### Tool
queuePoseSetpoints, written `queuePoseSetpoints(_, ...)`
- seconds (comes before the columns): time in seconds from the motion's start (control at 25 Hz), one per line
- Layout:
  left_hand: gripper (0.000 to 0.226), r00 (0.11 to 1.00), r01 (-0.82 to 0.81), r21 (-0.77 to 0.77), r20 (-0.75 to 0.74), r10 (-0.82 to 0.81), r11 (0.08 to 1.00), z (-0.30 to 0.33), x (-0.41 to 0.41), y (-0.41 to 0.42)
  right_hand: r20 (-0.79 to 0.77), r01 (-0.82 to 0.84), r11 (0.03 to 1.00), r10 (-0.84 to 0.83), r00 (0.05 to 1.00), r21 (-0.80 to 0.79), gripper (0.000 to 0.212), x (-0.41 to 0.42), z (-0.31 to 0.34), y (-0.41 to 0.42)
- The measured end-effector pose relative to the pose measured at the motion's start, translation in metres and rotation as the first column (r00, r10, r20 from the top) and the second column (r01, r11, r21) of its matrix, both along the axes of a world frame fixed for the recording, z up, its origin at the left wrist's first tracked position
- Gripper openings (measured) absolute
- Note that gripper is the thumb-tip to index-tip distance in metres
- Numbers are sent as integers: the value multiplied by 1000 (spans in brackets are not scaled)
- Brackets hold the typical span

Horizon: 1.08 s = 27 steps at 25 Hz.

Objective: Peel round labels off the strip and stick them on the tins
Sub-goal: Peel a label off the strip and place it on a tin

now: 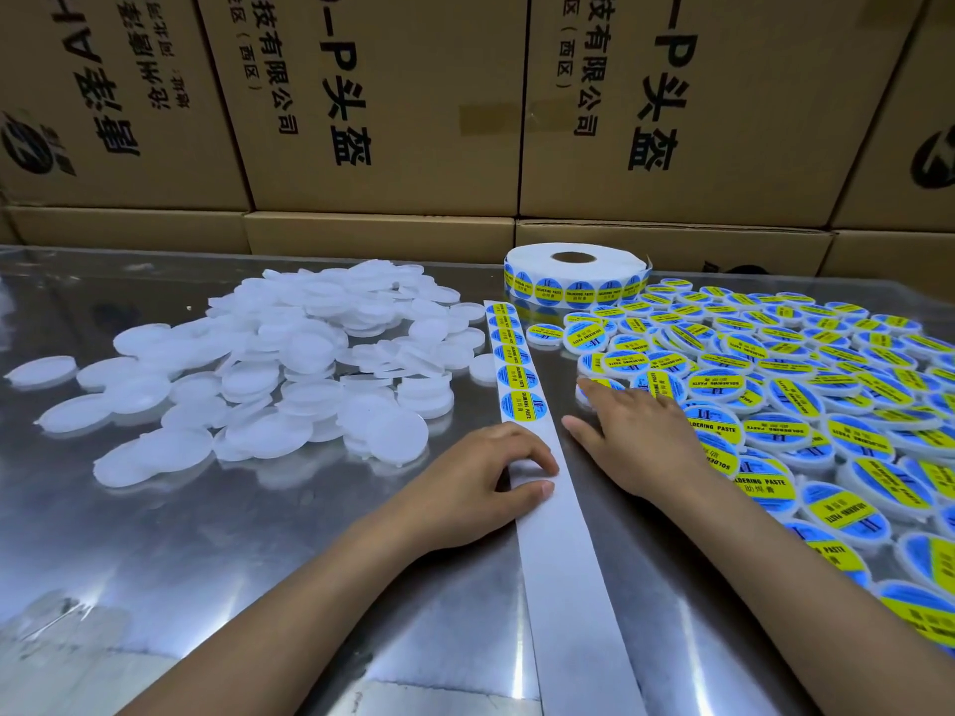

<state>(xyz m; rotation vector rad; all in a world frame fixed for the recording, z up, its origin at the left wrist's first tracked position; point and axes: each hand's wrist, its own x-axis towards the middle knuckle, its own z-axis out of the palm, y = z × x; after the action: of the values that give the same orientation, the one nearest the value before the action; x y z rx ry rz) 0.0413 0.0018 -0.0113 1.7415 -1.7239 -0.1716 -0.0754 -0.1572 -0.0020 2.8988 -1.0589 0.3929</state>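
Head view of a steel table (170, 540). A white backing strip (563, 576) runs from 6 o'clock up through the centre toward 12 o'clock, where it meets the label roll (573, 273) lying flat near the far edge. The near length of the strip is bare; six round blue-and-yellow labels (523, 405) sit in a row on its far length, the nearest just beyond the left hand.

The left hand (480, 483) rests on the bare strip just left of centre, its fingers curled and thumb and fingertips pressed down on the paper; whether they pinch an edge or only press cannot be told from this angle. The right hand (635, 441) lies just right of the strip, palm down, fingers straight and holding nothing, its fingertips touching a labelled tin at the near edge of the labelled pile.

Plain white tins (289, 374) are heaped at 9 to 10 o'clock. Labelled tins (806, 385) spread from 1 to 4 o'clock. Printed cartons (393, 105) are stacked behind the table from 10 to 2 o'clock.
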Motion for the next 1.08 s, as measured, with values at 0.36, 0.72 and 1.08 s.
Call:
queuePoseSetpoints(0.36,17,1000,-8,-9,28,8,1000,1,0,2,180,-146,988,151,972,-45,47,3,2,7)
queuePoseSetpoints(0.72,20,932,-286,-93,204,300,954,13,6,9,218,-388,921,369,903,46,24,9,-3,18)
queuePoseSetpoints(1.08,37,808,-549,-14,250,534,836,10,46,20,318,-353,915,282,905,196,12,8,-1,20)
